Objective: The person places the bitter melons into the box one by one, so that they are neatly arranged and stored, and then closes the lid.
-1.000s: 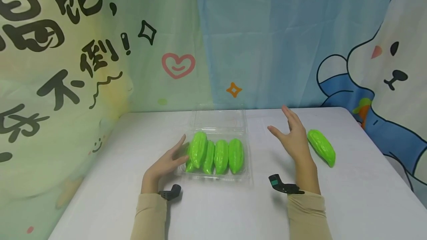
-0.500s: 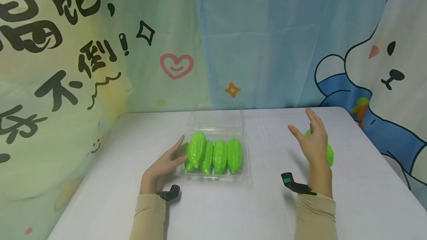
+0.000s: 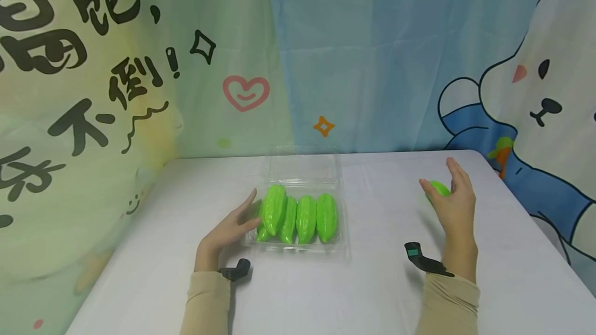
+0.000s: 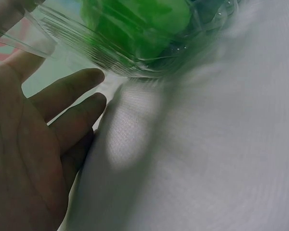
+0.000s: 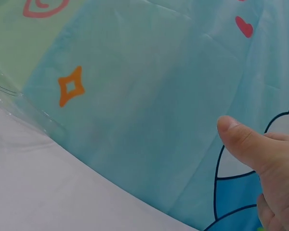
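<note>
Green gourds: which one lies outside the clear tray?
The lone gourd on the table under the right hand; the others sit packed in the clear tray.

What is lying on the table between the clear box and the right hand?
Nothing: in the head view, only bare white table separates the clear box from the right hand.

My right hand [image 3: 453, 201] hides most of the loose green gourd [image 3: 439, 188]; contact unclear. Left wrist view: clear tray [image 4: 135, 57] blurred and cut off at top edge.
</note>
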`<state>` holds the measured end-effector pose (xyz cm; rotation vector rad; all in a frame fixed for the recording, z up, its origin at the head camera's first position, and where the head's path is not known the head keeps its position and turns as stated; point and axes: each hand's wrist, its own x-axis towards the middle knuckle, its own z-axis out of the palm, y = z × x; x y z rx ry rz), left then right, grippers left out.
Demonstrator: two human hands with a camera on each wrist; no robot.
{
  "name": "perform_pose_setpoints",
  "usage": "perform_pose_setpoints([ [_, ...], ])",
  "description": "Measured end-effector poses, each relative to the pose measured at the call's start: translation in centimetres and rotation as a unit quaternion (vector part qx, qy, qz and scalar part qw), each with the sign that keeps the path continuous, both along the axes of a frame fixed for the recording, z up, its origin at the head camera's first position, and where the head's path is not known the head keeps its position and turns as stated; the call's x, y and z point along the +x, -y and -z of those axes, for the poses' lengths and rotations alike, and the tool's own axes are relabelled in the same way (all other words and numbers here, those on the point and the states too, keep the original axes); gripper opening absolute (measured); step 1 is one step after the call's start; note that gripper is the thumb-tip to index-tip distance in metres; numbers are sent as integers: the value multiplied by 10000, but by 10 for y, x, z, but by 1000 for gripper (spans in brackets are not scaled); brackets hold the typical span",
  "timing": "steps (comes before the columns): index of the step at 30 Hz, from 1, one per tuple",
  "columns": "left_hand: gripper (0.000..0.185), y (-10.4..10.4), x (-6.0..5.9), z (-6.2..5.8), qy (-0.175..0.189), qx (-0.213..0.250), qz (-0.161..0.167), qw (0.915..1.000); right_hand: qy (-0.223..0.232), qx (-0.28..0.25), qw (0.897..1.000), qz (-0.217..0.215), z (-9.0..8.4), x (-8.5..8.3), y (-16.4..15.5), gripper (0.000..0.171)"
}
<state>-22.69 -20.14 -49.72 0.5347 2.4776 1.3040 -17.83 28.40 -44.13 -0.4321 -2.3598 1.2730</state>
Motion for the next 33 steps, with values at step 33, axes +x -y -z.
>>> perform_pose_setpoints([
  [33,80,0,0,-1,29,-7,7,10000,974,-99,9941,478,25,8,-25,79],
])
